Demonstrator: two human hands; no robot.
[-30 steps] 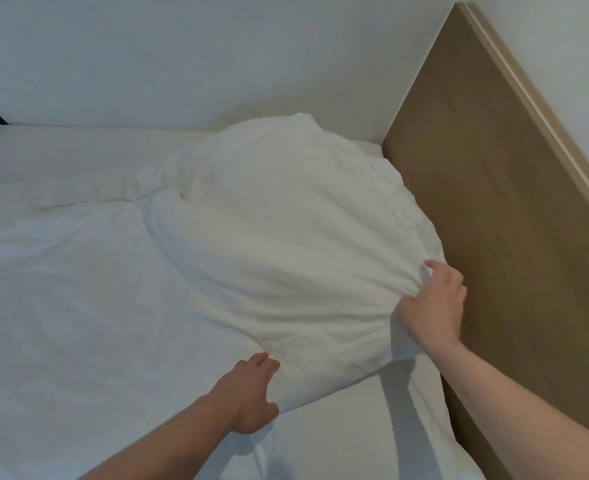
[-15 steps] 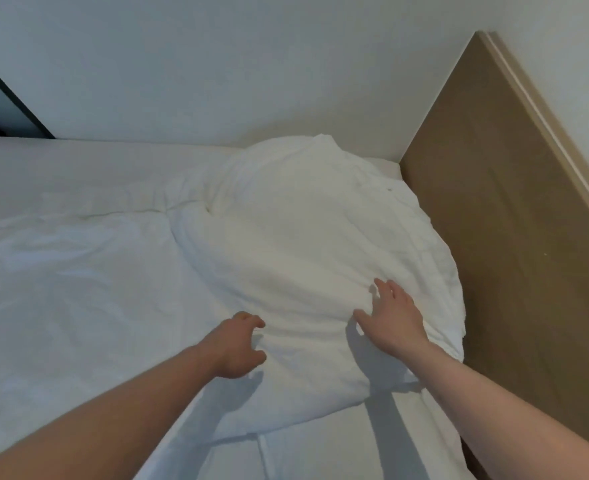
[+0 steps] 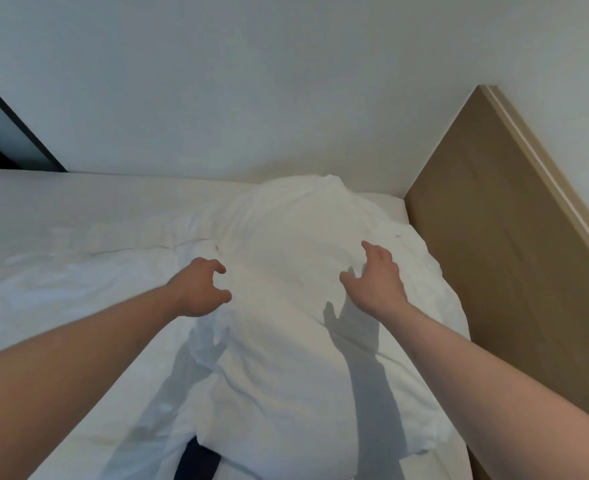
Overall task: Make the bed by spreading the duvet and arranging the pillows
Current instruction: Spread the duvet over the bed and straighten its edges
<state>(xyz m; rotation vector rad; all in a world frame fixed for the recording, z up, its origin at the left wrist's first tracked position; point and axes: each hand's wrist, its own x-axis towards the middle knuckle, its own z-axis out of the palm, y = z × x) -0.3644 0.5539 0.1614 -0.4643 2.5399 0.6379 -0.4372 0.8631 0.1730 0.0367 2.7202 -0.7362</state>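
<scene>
Currently the step in hand is arranging a pillow [image 3: 307,306], which lies plump on the bed [image 3: 61,306] in the corner beside the wooden headboard [image 3: 494,271]. Both hands reach over its upper half, holding nothing: the left hand [image 3: 199,292] is half-curled, the right hand [image 3: 376,278] is spread with fingers apart, and contact with the fabric probably exists but cannot be confirmed. Next, the pillow likely needs pressing flat and squaring against the headboard.

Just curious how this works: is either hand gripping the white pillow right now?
No: the left hand and right hand are open with fingers spread over the puffy white pillow.
</scene>
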